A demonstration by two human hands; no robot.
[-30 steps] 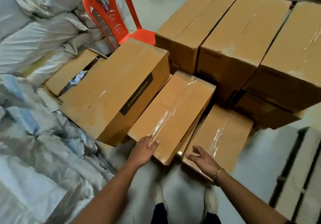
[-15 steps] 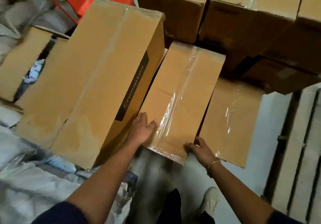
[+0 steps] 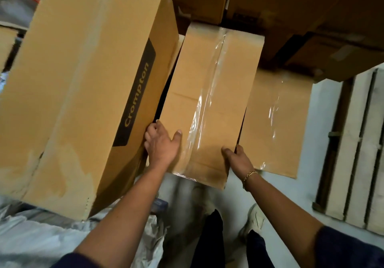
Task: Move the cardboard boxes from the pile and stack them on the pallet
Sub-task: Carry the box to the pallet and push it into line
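Several cardboard boxes make up the pile in front of me. Biggest is the printed box (image 3: 83, 91), tilted along the pile's left side with its near corner over the white sacks (image 3: 31, 242). Along the pile's far edge the stacked boxes (image 3: 291, 18) sit higher, in shadow. The pallet (image 3: 357, 153) lies on the floor off the pile's right corner, well apart from what I am holding.

The taped box (image 3: 214, 101) is the one I am after. It lies between the printed box and the lower box (image 3: 276, 122), which sits just beside it on the right and a level down. Its far end butts against the stacked boxes and its near end juts toward me over the floor.

My left hand (image 3: 161, 145) grips its left edge, thumb flat on top, fingers curled down into the narrow gap beside the printed box. My right hand (image 3: 236, 157), with the bracelet (image 3: 250, 174) at the wrist, grips the right edge the same way.

I judge this to be the grasp, with the box not yet clear of the pile. Next I should raise the near end, draw the box back toward me until it is free of its neighbours, then turn right to the pallet. The glossy tape looks slick, so I would keep my hold on bare cardboard.
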